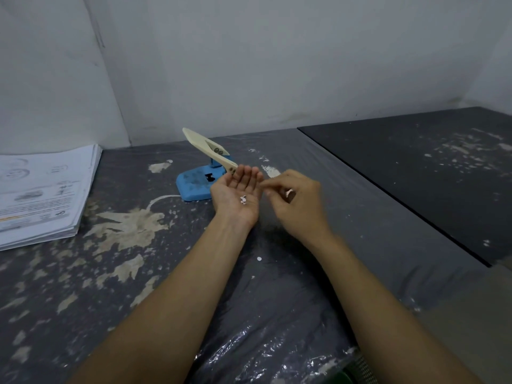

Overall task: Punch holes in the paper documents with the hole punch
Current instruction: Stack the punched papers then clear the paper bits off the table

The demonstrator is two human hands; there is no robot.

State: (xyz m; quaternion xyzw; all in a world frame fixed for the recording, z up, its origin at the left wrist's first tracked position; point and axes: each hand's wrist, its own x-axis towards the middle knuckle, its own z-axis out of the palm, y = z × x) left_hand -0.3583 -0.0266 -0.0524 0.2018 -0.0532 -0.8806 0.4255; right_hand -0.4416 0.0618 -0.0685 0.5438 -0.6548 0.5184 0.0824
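Table (pixel 194 273): dark, covered with creased plastic sheeting, worn pale in patches. A second dark panel (pixel 415 167) adjoins at right.

Hole punch (pixel 198 181): blue base, cream lever raised. Stands at mid-table, just beyond the hands, with no paper in its slot.

Paper documents (pixel 41 195): printed stack, squared, at the left table edge, well apart from the punch. Judged to be set aside there, punched or waiting; holes cannot be made out.

Left hand (pixel 235 195): palm up, fingers straight and together, cupped slightly. Serves as a tray.

Paper punch-outs (pixel 243 200): several small white discs resting on the left palm, apparently gathered waste.

Right hand (pixel 293 200): blurred, beside the left palm, fingers curled with thumb and forefinger drawn together as if pinching; whether a disc is between them cannot be told.

Loose disc (pixel 259 259): one white punch-out on the table near the left wrist, likely next for collection.
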